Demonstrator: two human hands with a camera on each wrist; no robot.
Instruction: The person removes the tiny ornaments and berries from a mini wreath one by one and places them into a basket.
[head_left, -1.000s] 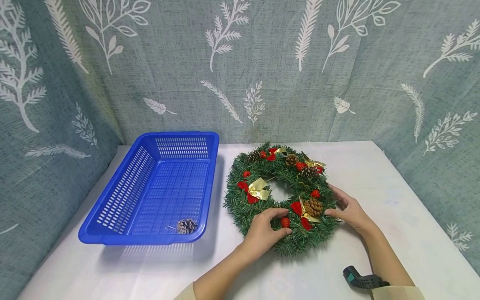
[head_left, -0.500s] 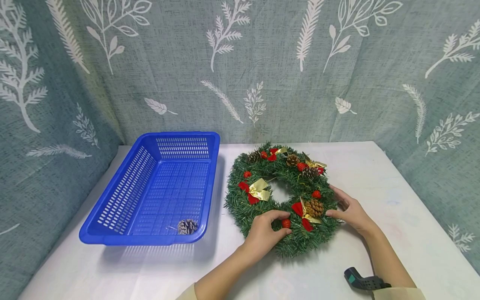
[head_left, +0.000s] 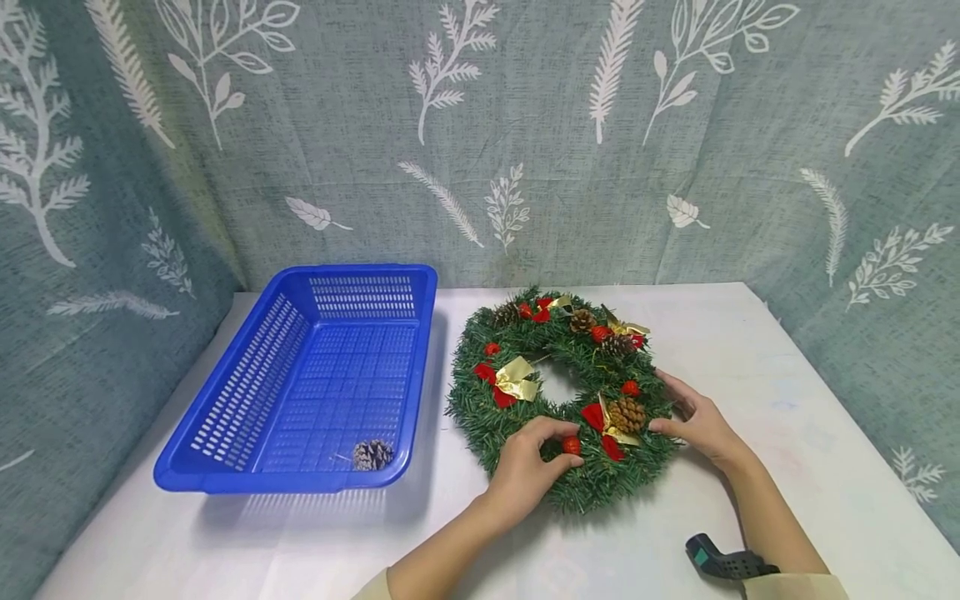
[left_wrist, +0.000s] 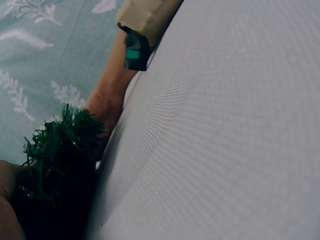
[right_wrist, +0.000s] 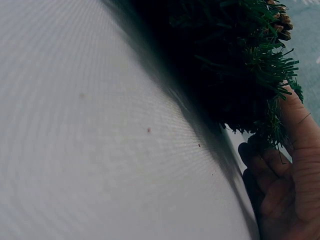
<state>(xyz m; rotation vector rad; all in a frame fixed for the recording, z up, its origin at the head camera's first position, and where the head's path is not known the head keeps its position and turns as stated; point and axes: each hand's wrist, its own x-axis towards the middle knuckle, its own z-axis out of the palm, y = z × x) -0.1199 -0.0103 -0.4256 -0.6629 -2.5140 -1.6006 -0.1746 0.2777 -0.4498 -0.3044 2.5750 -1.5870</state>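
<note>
A green Christmas wreath (head_left: 480,421) lies on the white table, trimmed with red-and-gold bows, pine cones and small red balls. At its front, my left hand (head_left: 521,471) holds it, thumb and index finger on either side of a red ball (head_left: 572,445). My right hand (head_left: 701,425) grips the wreath's right edge, the thumb near a brown pine cone (head_left: 626,414). In the right wrist view, the right thumb (right_wrist: 297,117) touches the greenery and the other fingers curl beneath. The left wrist view catches only part of the left hand (left_wrist: 7,200) beside dark greenery.
Left of the wreath stands a blue plastic basket (head_left: 422,367) with slotted sides. One frosted pine cone (head_left: 372,455) lies in its front right corner. Grey-green leaf-patterned cloth (head_left: 480,208) hangs behind and at both sides of the table (head_left: 750,350).
</note>
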